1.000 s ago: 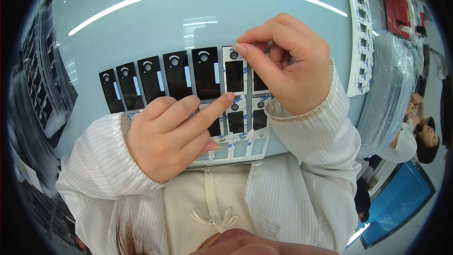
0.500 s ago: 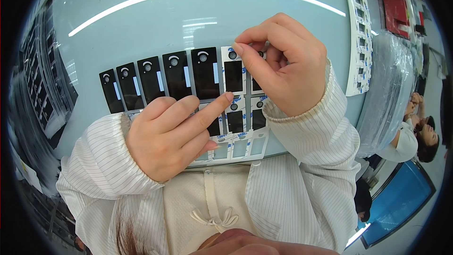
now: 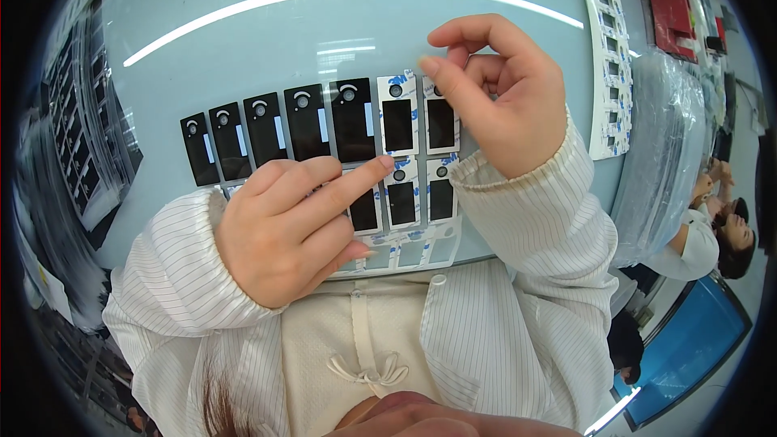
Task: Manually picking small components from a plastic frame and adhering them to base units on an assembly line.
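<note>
A row of small black rectangular panels lies on the table, each with a round lens-like hole near its top. Several at the left, such as this bare black panel (image 3: pixel 354 121), show a narrow pale strip. Beside them, one panel wears a white-and-blue backing film (image 3: pixel 397 116) around its dark window. My left hand (image 3: pixel 295 226) rests over the lower row, its index finger stretched out to the lower edge of that panel and the other fingers loosely bent. Above the last panel (image 3: pixel 441 125) of the upper row hovers my right hand (image 3: pixel 514 97), thumb and index finger apart, with nothing visible between them.
A cut-out white sheet (image 3: pixel 417 252) lies along the table's front edge. At the right edge stands a long white strip of similar pieces (image 3: pixel 609 57), beside clear plastic wrapping (image 3: pixel 668 154). Stacked dark sheets (image 3: pixel 85 146) fill the left side. A person (image 3: pixel 712 235) sits at far right.
My right hand has lifted up and to the right from the filmed panel's top corner, and its thumb and index finger have parted. The left hand stays in place.
</note>
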A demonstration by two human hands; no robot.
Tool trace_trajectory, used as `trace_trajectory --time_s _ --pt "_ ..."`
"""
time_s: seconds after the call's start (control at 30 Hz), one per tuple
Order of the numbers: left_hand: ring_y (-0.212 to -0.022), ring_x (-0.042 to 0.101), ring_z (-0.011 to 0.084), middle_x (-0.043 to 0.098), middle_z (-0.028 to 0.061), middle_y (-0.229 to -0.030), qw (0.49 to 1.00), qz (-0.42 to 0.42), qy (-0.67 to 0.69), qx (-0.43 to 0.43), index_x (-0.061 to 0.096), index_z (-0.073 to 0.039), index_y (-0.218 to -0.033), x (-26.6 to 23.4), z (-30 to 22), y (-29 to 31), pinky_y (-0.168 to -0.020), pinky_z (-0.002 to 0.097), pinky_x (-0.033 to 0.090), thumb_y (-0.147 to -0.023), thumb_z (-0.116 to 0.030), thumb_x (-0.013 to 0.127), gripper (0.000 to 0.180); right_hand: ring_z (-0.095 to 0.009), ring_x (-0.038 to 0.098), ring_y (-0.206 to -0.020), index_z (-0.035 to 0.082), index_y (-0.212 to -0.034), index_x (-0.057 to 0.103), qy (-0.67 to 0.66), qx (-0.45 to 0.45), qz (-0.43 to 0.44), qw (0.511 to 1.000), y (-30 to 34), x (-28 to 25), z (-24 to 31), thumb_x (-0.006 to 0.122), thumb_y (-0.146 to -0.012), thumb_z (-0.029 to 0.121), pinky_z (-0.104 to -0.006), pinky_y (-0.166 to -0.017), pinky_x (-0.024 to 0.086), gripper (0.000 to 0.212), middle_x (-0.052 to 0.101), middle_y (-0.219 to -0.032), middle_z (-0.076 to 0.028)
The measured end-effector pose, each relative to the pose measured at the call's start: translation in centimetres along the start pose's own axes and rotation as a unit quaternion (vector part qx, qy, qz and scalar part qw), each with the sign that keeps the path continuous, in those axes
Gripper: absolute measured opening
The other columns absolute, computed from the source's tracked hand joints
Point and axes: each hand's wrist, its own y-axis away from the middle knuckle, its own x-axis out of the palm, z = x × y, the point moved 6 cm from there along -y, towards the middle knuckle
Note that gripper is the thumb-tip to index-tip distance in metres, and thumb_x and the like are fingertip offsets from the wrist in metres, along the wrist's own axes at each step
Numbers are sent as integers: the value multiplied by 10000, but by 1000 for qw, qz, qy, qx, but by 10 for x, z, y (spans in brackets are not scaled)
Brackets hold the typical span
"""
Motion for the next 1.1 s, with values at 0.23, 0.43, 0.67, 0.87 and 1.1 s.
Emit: trace_trajectory --time_s 0.23,0.43,0.67,0.87,1.1 --pt "-997 548 352 630 210 -1297 996 -32 46 -75 572 -39 -760 -31 10 15 -875 435 458 -715 -143 782 239 0 513 -558 -2 -1045 698 -223 79 103 966 5 -10 26 762 -855 32 -157 -505 384 204 684 -901 -18" --pt "-923 566 330 677 162 -1106 992 -92 42 -74 635 -44 -784 -48 18 22 -798 404 482 -724 -85 796 177 -19 527 -639 0 -1007 737 -104 109 323 934 19 2 25 783 -849 50 -176 -582 409 172 703 -885 -39" --pt "-752 605 247 676 86 -855 974 -95 158 -132 668 -23 -842 -42 27 30 -671 349 476 -764 -16 776 133 -89 640 -813 -24 -968 715 -344 172 337 859 30 32 25 730 -901 41 -221 -723 502 94 694 -883 -31" --pt "-723 617 235 667 84 -814 963 -142 209 -97 672 -22 -873 -46 23 30 -612 313 474 -787 22 760 131 -74 633 -851 -23 -1011 690 -290 214 446 819 51 63 37 686 -931 20 -217 -753 502 91 688 -950 -37" --pt "-698 619 234 666 88 -800 962 -153 196 -110 669 -15 -865 -53 25 33 -607 319 476 -767 33 761 143 -99 663 -871 -44 -1005 690 -383 242 360 816 38 45 34 679 -921 -10 -224 -786 530 92 702 -948 -58"
